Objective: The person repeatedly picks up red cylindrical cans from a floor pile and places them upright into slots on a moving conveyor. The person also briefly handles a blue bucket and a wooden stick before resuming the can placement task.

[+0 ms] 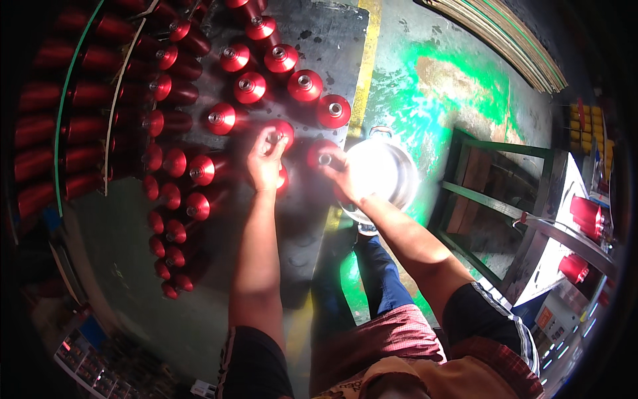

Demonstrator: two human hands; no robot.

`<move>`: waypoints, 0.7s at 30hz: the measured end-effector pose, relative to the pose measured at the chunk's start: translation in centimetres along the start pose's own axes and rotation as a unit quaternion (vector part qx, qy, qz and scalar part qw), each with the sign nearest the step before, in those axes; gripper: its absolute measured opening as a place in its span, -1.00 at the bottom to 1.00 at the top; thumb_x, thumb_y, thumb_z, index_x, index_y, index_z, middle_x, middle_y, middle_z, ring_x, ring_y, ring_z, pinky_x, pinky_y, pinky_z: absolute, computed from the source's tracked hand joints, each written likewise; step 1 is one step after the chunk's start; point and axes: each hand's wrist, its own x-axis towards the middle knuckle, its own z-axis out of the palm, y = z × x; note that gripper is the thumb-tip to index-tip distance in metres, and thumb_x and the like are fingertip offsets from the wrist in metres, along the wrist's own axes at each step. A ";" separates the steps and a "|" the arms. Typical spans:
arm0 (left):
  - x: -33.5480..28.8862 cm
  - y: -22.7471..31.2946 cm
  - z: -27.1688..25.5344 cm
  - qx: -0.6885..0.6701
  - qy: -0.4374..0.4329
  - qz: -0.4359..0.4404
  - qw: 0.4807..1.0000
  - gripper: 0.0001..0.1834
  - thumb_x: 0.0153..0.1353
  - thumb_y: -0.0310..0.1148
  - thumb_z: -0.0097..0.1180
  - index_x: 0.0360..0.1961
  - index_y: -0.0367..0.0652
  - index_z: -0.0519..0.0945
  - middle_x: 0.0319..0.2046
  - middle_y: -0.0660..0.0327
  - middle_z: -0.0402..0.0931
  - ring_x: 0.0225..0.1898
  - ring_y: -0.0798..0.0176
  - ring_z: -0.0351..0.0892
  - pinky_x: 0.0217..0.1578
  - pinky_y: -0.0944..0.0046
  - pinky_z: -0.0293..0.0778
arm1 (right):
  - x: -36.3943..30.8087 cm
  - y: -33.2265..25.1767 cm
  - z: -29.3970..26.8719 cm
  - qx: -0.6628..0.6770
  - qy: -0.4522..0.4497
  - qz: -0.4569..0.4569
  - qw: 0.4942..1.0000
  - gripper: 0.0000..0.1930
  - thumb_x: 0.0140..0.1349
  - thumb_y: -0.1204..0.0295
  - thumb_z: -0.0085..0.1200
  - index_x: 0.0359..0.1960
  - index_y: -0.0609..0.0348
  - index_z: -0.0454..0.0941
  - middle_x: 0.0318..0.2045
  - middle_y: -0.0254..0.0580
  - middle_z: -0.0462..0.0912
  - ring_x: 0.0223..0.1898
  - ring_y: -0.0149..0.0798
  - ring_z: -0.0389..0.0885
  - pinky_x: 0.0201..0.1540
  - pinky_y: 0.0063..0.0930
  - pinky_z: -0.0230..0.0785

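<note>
My left hand (264,165) is closed, thumb and fingers pinched at the neck of a shiny red metal bottle (286,130). Another red bottle shows partly behind that wrist. To the right, my right hand (345,183) has its fingers around the neck of a second red bottle (319,147), slightly smeared by motion; its fingertips are hard to make out. Close by my right hand stands a round steel pot (413,174) with loop handles, its inside washed out by glare. Several more upright red bottles (305,86) stand just beyond my hands.
Rows of red bottles (43,126) are stacked on their sides at the left, with more bottles (201,171) standing before them. A yellow floor line (365,66) borders the dark mat. At the right is a metal frame (488,203); flat sheets (512,40) lie at the far right.
</note>
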 end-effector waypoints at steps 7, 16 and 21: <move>-10.1 1.9 -2.0 -0.056 0.077 0.084 0.992 -0.82 0.11 -0.63 0.26 -0.24 -0.23 0.61 -0.45 0.49 0.46 -0.43 0.59 0.38 -0.39 0.49 0.41 | -5.4 -0.6 -5.4 0.072 -0.108 0.086 0.988 -0.65 0.16 0.43 0.17 0.02 0.06 0.48 -0.25 -0.20 0.63 -0.27 -0.33 0.62 -0.24 -0.38 0.50; -37.1 9.4 -9.6 0.070 0.079 0.029 0.994 -0.88 0.11 -0.47 0.30 -0.33 -0.22 0.63 -0.54 0.44 0.41 -0.45 0.57 0.35 -0.41 0.47 0.36 | -22.7 -9.0 -18.9 0.176 -0.100 -0.034 0.979 -0.75 0.14 0.65 0.20 -0.11 0.23 0.58 -0.33 -0.22 0.68 -0.25 -0.34 0.66 -0.14 -0.42 0.52; -47.1 14.6 -5.9 0.049 -0.023 0.080 0.995 -0.90 0.10 -0.58 0.19 -0.33 -0.26 0.59 -0.53 0.38 0.45 -0.51 0.51 0.38 -0.47 0.45 0.35 | -32.4 -11.9 -26.9 0.039 -0.012 -0.107 0.993 -0.68 0.09 0.26 0.34 -0.13 0.06 0.62 -0.28 -0.17 0.65 -0.24 -0.27 0.60 -0.16 -0.31 0.49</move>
